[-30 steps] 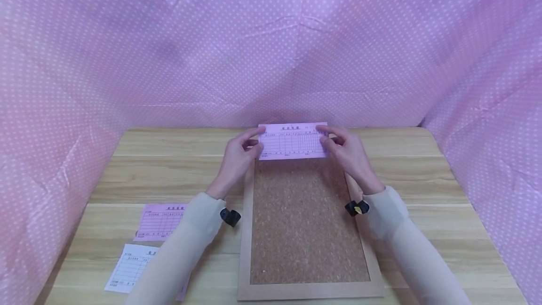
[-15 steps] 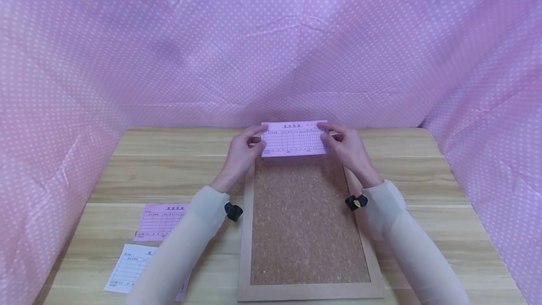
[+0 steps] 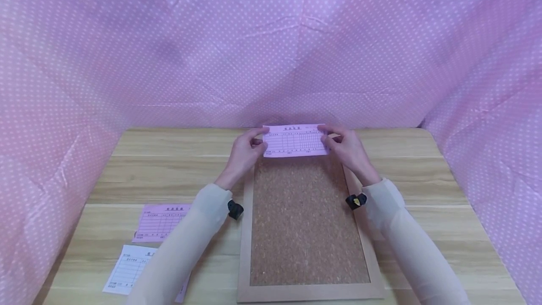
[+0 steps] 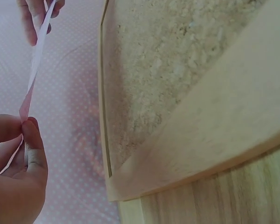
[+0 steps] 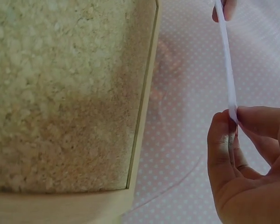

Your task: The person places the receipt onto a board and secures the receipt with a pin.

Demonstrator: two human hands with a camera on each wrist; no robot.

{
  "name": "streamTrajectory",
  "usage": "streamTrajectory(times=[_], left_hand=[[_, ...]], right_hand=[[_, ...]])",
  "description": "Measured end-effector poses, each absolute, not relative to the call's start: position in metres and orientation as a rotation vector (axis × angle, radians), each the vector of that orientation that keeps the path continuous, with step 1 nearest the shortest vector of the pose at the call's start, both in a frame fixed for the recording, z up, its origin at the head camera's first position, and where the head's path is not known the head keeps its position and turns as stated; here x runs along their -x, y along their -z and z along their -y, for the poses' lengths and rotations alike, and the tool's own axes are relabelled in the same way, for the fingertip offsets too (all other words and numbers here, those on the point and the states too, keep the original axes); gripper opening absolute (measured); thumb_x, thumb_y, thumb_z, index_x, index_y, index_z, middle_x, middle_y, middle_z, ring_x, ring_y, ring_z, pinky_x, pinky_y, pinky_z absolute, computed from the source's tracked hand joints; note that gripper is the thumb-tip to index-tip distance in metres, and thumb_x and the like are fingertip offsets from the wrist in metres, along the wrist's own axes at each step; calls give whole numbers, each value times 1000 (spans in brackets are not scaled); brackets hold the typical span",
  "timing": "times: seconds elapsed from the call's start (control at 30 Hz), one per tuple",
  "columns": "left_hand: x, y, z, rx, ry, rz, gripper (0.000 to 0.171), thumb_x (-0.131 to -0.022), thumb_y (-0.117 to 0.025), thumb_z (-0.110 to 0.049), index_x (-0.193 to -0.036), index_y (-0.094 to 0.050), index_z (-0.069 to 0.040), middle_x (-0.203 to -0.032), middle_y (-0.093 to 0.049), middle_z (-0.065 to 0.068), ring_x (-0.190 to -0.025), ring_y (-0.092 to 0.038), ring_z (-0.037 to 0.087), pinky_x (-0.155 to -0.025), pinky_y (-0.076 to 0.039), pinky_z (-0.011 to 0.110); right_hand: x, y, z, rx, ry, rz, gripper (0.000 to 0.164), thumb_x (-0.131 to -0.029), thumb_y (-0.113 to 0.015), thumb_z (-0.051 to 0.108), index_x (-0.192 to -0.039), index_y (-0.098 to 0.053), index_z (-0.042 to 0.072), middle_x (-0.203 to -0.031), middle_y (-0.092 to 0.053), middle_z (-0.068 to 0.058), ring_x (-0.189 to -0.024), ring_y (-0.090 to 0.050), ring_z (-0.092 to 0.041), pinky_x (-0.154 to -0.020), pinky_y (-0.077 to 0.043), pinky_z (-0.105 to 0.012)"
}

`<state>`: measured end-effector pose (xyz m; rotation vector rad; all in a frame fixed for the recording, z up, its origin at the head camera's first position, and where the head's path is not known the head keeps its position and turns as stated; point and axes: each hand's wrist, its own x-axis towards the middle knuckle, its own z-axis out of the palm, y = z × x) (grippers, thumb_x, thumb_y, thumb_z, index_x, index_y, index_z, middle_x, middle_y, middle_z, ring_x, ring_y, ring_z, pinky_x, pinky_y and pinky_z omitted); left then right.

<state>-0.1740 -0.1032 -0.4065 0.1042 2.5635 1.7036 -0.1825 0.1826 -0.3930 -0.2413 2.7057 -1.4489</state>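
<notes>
A pink printed receipt slip (image 3: 294,141) is stretched between both hands over the far end of a wood-framed cork board (image 3: 309,220). My left hand (image 3: 244,152) pinches its left edge between thumb and fingers. At the opposite edge, my right hand (image 3: 348,149) pinches it the same way. Both wrist views show the slip (image 4: 36,65) nearly edge-on, held clear of the cork surface (image 5: 65,102). The far edge of the board is hidden behind the slip in the head view.
On the wooden table (image 3: 427,211), left of the board, lie another pink slip (image 3: 156,222) and a white slip (image 3: 127,269), both partly covered by the left sleeve (image 3: 186,244). A pink dotted cloth (image 3: 271,51) hangs around the back and sides.
The left hand and the held slip have shifted slightly right. The slip dipped a little after rising slightly. Both hands keep their pinch; the board has stayed in place.
</notes>
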Motion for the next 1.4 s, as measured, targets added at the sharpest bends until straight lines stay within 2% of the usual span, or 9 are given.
streamTrajectory(times=[0.1,0.23,0.3,0.4,0.57,0.8,0.93,1.17,1.4], left_hand=[[176,409,102,-118,-1667,-2584,46,-96,-63,2,-141,-62,-5,-144,-59,16,-111,-67,31,-85,-60,34],[178,414,100,-119,-1621,-2595,45,-96,-64,2,-141,-61,-3,-146,-57,17,-115,-66,32,-88,-59,35],[178,416,100,-113,-1601,-2594,45,-97,-63,2,-142,-61,-3,-146,-56,17,-117,-65,32,-90,-59,35],[179,420,99,-117,-1561,-2603,44,-98,-63,1,-142,-61,-3,-145,-55,16,-118,-64,31,-92,-58,35],[180,424,98,-153,-1477,-2657,46,-96,-63,2,-142,-61,-2,-142,-56,17,-115,-64,31,-94,-56,37],[181,428,97,-195,-1421,-2674,48,-94,-64,3,-143,-59,0,-149,-52,15,-117,-63,31,-98,-54,38],[182,431,97,-223,-1387,-2691,50,-93,-66,3,-142,-58,2,-147,-54,17,-115,-64,31,-97,-55,38],[186,435,96,-218,-1363,-2668,52,-93,-69,1,-144,-57,2,-148,-54,18,-117,-63,32,-99,-54,38],[189,439,94,-249,-1310,-2668,51,-93,-69,0,-143,-57,3,-141,-58,18,-110,-63,29,-93,-55,37]], right_hand=[[183,396,-184,237,1433,-2699,38,-103,-61,10,-141,-64,7,-136,-62,-17,-96,-69,-29,-65,-52,-25],[185,401,-186,244,1404,-2674,39,-103,-60,8,-142,-63,5,-143,-58,-18,-111,-67,-37,-80,-59,-41],[186,403,-185,262,1395,-2658,40,-102,-59,6,-142,-62,3,-146,-56,-21,-120,-63,-42,-91,-57,-49],[188,408,-185,291,1359,-2657,40,-101,-59,3,-141,-61,0,-148,-54,-24,-127,-59,-46,-99,-54,-52],[190,413,-183,278,1301,-2653,42,-98,-61,1,-140,-61,-1,-144,-57,-26,-123,-63,-43,-95,-56,-49],[190,415,-182,261,1206,-2665,43,-97,-63,2,-140,-62,1,-145,-56,-25,-124,-62,-39,-89,-56,-42],[191,417,-183,262,1169,-2667,43,-98,-62,2,-141,-62,1,-145,-57,-24,-122,-61,-36,-92,-53,-42],[195,423,-182,313,1123,-2666,44,-97,-64,1,-141,-60,-2,-142,-59,-25,-109,-64,-34,-90,-53,-44],[198,428,-183,302,1113,-2639,46,-96,-65,0,-142,-59,-3,-138,-62,-27,-109,-66,-33,-97,-52,-48]])
